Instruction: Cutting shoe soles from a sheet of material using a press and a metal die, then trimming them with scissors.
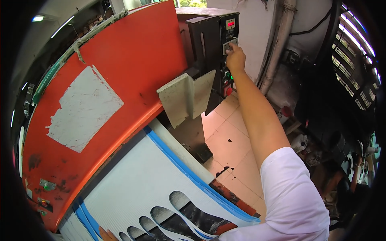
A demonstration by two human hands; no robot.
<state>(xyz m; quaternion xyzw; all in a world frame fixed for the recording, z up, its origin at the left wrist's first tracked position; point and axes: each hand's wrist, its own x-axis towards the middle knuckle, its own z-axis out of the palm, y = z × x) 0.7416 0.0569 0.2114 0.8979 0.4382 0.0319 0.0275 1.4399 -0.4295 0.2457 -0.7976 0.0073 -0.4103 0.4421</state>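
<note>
My right hand (236,60) reaches far forward to the dark control panel (226,30) on the side of a large orange machine (136,48). Its fingers are closed at a small light plate (226,47) below a red lit display; what they grip there is hidden. Only the fingertips of my left hand (107,235) show at the bottom edge, lying flat by the white ribbed sheet (132,172). This sheet has blue edges and several sole-shaped cutouts, through which a dark surface shows.
A bent pale metal plate (177,100) juts out below the panel. Red and green buttons (228,90) sit lower on the panel, more buttons (47,185) on the machine's left. Dark scraps (225,170) lie on the tiled floor (237,140). A pipe (279,44) runs along the wall.
</note>
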